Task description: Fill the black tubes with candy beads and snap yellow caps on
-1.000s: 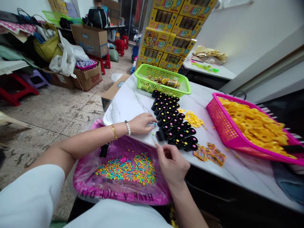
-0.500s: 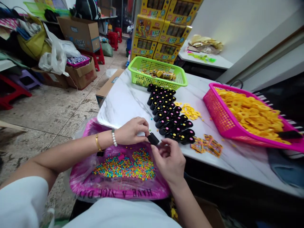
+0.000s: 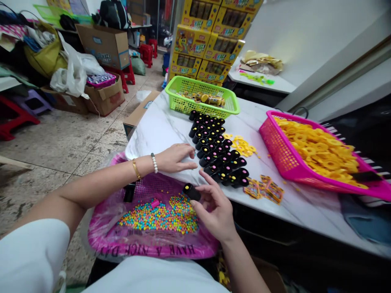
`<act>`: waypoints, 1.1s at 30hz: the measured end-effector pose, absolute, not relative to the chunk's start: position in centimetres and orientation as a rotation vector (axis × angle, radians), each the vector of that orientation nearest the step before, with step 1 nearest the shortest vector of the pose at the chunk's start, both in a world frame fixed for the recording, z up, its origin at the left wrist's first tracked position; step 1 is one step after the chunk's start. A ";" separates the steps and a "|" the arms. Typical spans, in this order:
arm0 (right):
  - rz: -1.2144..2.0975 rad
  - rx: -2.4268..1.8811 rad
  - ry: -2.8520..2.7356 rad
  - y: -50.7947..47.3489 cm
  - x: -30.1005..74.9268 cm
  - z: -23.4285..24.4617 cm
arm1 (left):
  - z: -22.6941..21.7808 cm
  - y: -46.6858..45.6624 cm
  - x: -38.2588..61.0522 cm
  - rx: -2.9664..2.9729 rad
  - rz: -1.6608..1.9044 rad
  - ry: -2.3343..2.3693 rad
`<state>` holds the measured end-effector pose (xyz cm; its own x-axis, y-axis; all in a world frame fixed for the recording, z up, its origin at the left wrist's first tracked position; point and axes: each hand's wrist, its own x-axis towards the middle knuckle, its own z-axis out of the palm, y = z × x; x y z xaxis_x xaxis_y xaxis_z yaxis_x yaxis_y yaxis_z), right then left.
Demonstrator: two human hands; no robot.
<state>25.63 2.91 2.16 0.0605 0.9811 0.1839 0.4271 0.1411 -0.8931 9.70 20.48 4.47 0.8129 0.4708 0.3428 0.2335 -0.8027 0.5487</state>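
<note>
My right hand (image 3: 214, 207) holds a small black tube (image 3: 192, 191) with a yellow end over the pink basket (image 3: 122, 240) of small coloured candy beads (image 3: 161, 213) on my lap. My left hand (image 3: 177, 158) lies on the marble table edge (image 3: 159, 130), fingers stretched towards the rows of black tubes (image 3: 218, 150) lying on the table; nothing shows in its fingers. Loose yellow rings (image 3: 242, 145) lie right of the tubes, and small printed stickers (image 3: 264, 188) sit near the front edge.
A green basket (image 3: 232, 106) with yellow items stands at the table's far end. A pink basket (image 3: 276, 150) full of yellow rings stands at the right. Yellow cartons (image 3: 210, 36) are stacked behind. Cardboard boxes (image 3: 105, 44), bags and red stools crowd the floor at left.
My right hand has taken the black tube and lowered it over the candy basket. My left hand let go of it and reached back to the rows of tubes.
</note>
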 end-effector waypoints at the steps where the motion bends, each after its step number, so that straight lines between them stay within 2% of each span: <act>1: 0.780 -1.446 -1.514 3.1 25.8 2.4 | 4.5 20.4 9.9 2.529 0.635 0.482; 10: 1.058 -1.191 -1.292 2.3 26.3 1.3 | 5.6 17.9 9.0 2.393 0.866 0.417; 17: 1.349 -0.867 -0.985 1.4 26.0 0.3 | 4.2 17.9 11.2 2.934 0.514 0.389; 20: 1.411 -0.889 -1.132 1.4 26.1 0.8 | 4.2 17.9 11.7 3.068 0.385 0.412; 24: 1.479 -0.905 -1.311 1.7 26.3 1.2 | 4.4 17.9 11.6 3.020 0.400 0.449; 28: 1.658 -0.965 -1.287 1.5 26.3 1.1 | 4.4 18.0 11.0 2.912 0.540 0.478; 33: 1.561 -1.157 -1.358 1.1 26.4 0.9 | 5.3 16.9 9.9 2.769 0.783 0.407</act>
<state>26.40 1.10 0.85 -0.3084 0.9389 -0.1530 0.0217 -0.1538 -0.9879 9.90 16.86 5.28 0.8181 0.3260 0.4737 0.2001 -0.9337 0.2969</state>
